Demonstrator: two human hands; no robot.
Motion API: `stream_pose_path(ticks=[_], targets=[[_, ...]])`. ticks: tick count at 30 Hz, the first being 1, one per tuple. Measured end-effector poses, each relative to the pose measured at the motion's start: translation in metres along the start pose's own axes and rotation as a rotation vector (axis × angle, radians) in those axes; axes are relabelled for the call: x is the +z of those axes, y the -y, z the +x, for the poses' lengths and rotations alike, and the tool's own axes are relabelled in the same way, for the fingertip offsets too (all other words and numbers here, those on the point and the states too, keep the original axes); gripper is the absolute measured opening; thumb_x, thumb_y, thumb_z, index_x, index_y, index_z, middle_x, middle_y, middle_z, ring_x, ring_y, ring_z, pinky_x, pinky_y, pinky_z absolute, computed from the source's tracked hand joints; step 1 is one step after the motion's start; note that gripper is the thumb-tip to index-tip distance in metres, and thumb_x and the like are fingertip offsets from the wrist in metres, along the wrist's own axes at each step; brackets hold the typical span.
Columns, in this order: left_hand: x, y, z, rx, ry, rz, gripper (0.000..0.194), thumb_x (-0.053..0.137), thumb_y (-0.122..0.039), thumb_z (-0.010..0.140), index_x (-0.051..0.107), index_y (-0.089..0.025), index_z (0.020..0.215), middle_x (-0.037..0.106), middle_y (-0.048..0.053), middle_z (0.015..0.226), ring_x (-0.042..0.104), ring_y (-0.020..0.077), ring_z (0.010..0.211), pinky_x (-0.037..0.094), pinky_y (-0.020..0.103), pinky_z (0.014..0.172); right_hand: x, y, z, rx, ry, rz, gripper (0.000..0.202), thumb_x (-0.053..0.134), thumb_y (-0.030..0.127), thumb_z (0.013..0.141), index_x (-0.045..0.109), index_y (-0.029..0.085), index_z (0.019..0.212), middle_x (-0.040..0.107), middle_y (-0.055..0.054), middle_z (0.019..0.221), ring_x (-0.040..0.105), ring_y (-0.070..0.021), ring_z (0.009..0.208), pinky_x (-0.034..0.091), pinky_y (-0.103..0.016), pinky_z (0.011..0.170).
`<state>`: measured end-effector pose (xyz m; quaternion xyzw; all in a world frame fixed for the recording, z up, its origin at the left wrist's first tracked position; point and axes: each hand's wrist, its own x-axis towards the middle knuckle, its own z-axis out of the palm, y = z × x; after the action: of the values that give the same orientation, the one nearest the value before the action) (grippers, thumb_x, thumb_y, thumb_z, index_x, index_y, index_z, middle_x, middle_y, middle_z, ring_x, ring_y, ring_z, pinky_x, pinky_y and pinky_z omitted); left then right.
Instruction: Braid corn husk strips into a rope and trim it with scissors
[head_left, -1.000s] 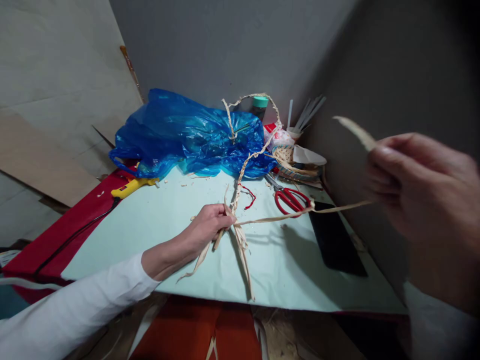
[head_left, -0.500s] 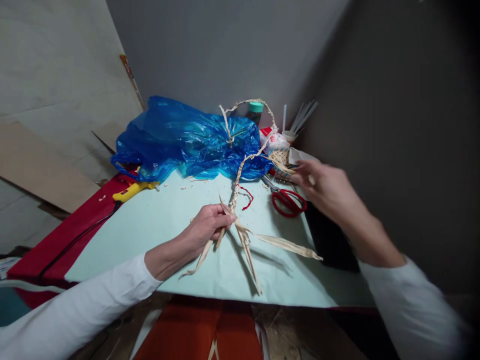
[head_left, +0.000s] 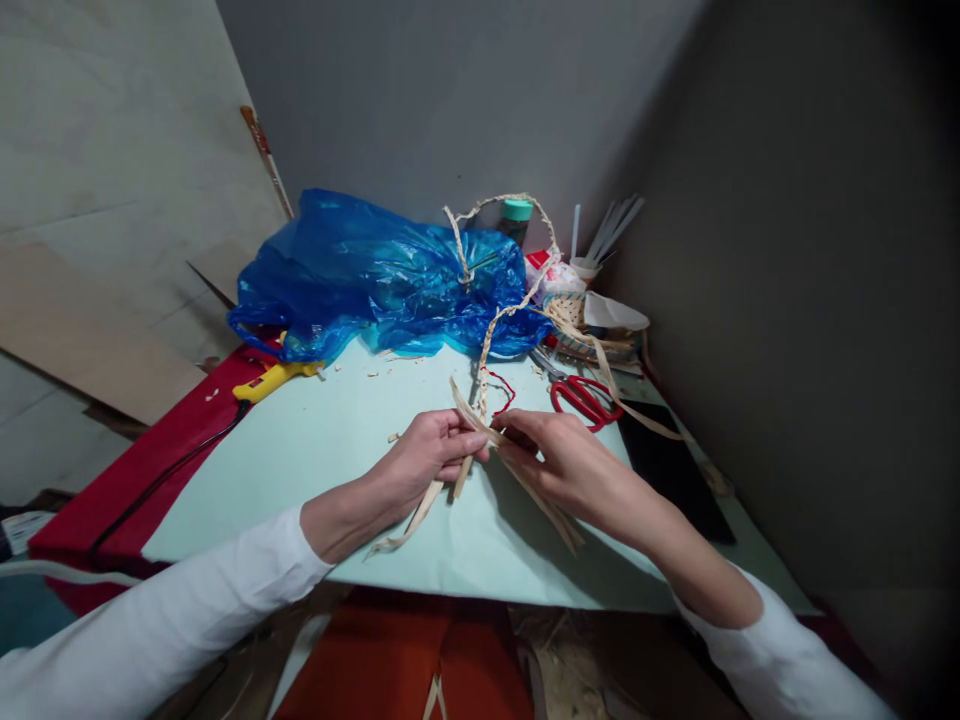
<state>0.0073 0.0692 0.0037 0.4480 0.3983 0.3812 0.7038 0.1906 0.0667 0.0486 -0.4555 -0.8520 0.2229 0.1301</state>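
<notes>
A pale braid of dried husk-like strips curves from the back of the table toward me, its far part looping up over a blue bag. My left hand pinches the near end of the braid, with loose strips hanging below its fingers. Close against it on the right, my right hand has its fingers closed on the strips at the same spot; more strip ends stick out beneath its palm. A red thread is tied on the braid just beyond my fingers.
The blue plastic bag lies at the back. Red-handled scissors rest right of the braid, near a small woven basket and a black flat object. A yellow glue gun with its cord lies left. A dark wall stands on the right.
My right hand has come from the basket side at the right to the braid's near end beside my left hand. A long strip now hangs from the basket area over the scissors' right side.
</notes>
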Motion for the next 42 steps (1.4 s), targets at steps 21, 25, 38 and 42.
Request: stream_pose_path(ticks=[21, 25, 38, 42], targets=[[0.000, -0.002, -0.001, -0.042, -0.022, 0.092, 0.019, 0.065, -0.027, 0.081, 0.065, -0.010, 0.089, 0.056, -0.001, 0.053, 0.030, 0.0034, 0.042, 0.011, 0.020, 0.041, 0.009, 0.017, -0.029, 0.242, -0.115, 0.262, 0.028, 0.032, 0.034, 0.099, 0.050, 0.021, 0.082, 0.062, -0.001, 0.063, 0.053, -0.0148, 0.052, 0.035, -0.026, 0.055], [-0.001, -0.001, -0.001, -0.055, 0.024, 0.073, 0.022, 0.060, -0.030, 0.087, 0.063, -0.010, 0.095, 0.058, -0.001, 0.051, 0.017, 0.0019, 0.039, 0.006, 0.021, 0.041, 0.031, 0.016, -0.025, 0.292, -0.071, 0.162, 0.022, 0.031, 0.029, 0.097, 0.051, 0.020, 0.097, 0.061, -0.002, 0.062, 0.055, -0.0177, 0.053, 0.036, -0.027, 0.056], [0.001, -0.004, -0.003, -0.024, 0.099, 0.021, 0.024, 0.054, -0.028, 0.091, 0.067, -0.009, 0.099, 0.060, 0.003, 0.055, 0.022, 0.0020, 0.040, 0.007, 0.019, 0.040, 0.037, 0.013, -0.032, 0.173, -0.018, 0.190, 0.030, 0.032, 0.019, 0.094, 0.055, 0.015, 0.114, 0.066, -0.007, 0.081, 0.060, -0.0196, 0.070, 0.044, -0.032, 0.072], [0.000, -0.003, 0.000, -0.034, 0.057, 0.048, 0.021, 0.059, -0.028, 0.088, 0.068, -0.009, 0.090, 0.058, 0.001, 0.050, 0.021, 0.0010, 0.037, 0.006, 0.019, 0.039, 0.037, 0.015, -0.031, 0.157, -0.016, 0.169, 0.032, 0.032, 0.021, 0.096, 0.053, 0.015, 0.119, 0.066, -0.006, 0.079, 0.059, -0.0179, 0.067, 0.044, -0.030, 0.070]])
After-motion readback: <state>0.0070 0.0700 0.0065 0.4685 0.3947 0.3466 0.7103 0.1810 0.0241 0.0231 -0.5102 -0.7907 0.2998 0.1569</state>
